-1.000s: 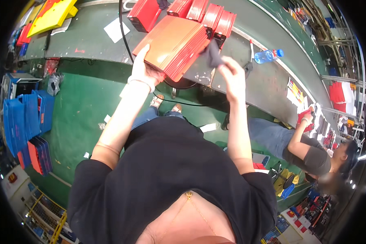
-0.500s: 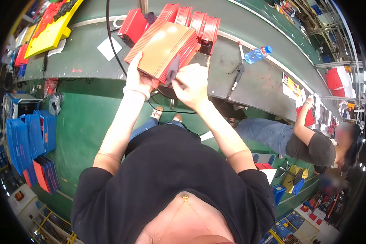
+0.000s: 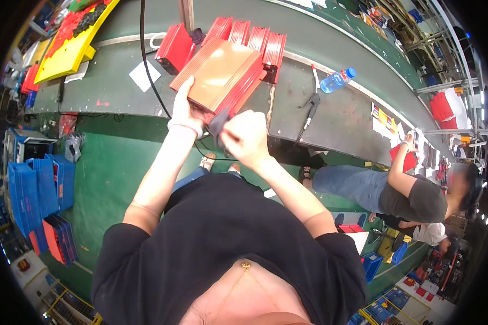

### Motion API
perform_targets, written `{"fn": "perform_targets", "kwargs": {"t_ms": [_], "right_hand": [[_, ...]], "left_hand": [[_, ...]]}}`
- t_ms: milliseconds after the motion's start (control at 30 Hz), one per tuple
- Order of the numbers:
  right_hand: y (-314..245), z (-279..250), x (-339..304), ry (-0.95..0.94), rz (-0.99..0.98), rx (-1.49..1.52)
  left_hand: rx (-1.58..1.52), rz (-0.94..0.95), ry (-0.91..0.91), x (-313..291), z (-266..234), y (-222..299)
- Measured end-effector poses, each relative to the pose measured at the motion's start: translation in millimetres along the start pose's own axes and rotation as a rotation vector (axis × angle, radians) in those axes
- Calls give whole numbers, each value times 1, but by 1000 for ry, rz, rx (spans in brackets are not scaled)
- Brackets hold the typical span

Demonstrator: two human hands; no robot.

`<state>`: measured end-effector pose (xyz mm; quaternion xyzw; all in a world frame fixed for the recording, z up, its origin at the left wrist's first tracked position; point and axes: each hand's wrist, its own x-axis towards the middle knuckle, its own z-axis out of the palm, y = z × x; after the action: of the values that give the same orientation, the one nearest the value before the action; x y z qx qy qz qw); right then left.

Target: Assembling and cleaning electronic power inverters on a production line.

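My left hand (image 3: 185,110) grips the near left edge of a flat red finned box (image 3: 220,76), holding it tilted above the grey conveyor belt (image 3: 119,86). My right hand (image 3: 245,136) is closed on a dark grey cloth (image 3: 217,122), pressed against the near end of the box. Both forearms rise from my black shirt at the bottom of the view.
Several more red finned boxes (image 3: 252,38) stand in a row behind. A white paper (image 3: 145,75), a black cable (image 3: 149,65), a hand tool (image 3: 310,106) and a blue bottle (image 3: 336,81) lie on the belt. Blue bins (image 3: 38,189) are stacked left. Another person (image 3: 401,189) works at right.
My right hand came in from the right edge of the box to its near end and now holds the cloth there. The box has tilted closer to me.
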<state>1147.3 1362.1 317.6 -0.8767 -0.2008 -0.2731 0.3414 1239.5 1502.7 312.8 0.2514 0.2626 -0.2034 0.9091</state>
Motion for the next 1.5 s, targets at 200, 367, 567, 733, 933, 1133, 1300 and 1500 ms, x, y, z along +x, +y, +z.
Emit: {"fn": "perform_targets", "kwargs": {"t_ms": [200, 367, 567, 733, 933, 1133, 1300, 1500], "right_hand": [[72, -39, 39, 375, 606, 273], [31, 0, 15, 305, 207, 144], [14, -13, 10, 219, -12, 208], [57, -34, 45, 359, 238, -193], [43, -9, 32, 249, -62, -105], [85, -40, 32, 342, 431, -175], [30, -4, 34, 315, 151, -134], [39, -12, -3, 233, 237, -105]], "left_hand": [[100, 46, -54, -3, -1, -5], [72, 66, -37, -5, 8, -13], [269, 207, -131, -6, 0, -11], [432, 378, -228, -19, 9, -27], [421, 375, -234, -8, 0, -32], [519, 418, -238, -16, 7, -27], [651, 469, -267, 1, 6, -26], [551, 396, -282, 11, 7, -17]]}}
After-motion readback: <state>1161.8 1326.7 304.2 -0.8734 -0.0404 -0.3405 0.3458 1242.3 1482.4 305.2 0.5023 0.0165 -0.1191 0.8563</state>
